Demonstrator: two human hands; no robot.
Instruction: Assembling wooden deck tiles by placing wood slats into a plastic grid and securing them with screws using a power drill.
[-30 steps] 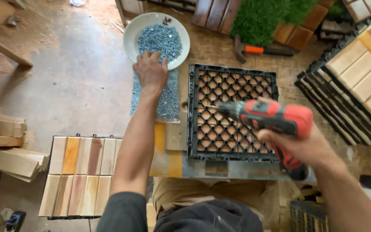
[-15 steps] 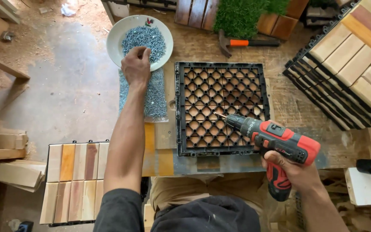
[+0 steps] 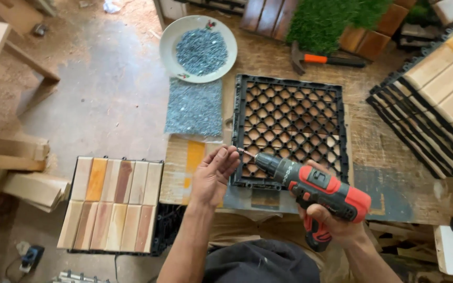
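Observation:
My right hand (image 3: 327, 220) grips a red and black cordless drill (image 3: 315, 186), its bit pointing left over the near left corner of a black plastic grid tile (image 3: 291, 128) lying on the workbench. My left hand (image 3: 215, 175) is at the drill's tip, fingers pinched around a small screw held against the bit. A white bowl of grey screws (image 3: 199, 48) stands at the back, and a flat pile of more screws (image 3: 195, 107) lies just in front of it.
A finished tile of wooden slats (image 3: 114, 202) sits on a stack at the lower left. More slatted tiles (image 3: 436, 99) are stacked at the right. A hammer with an orange handle (image 3: 326, 58) and a green artificial turf piece (image 3: 331, 18) lie at the back.
My left hand came back from the screw bowl to the drill's tip, bringing a screw. The drill shifted left toward the grid tile's near corner.

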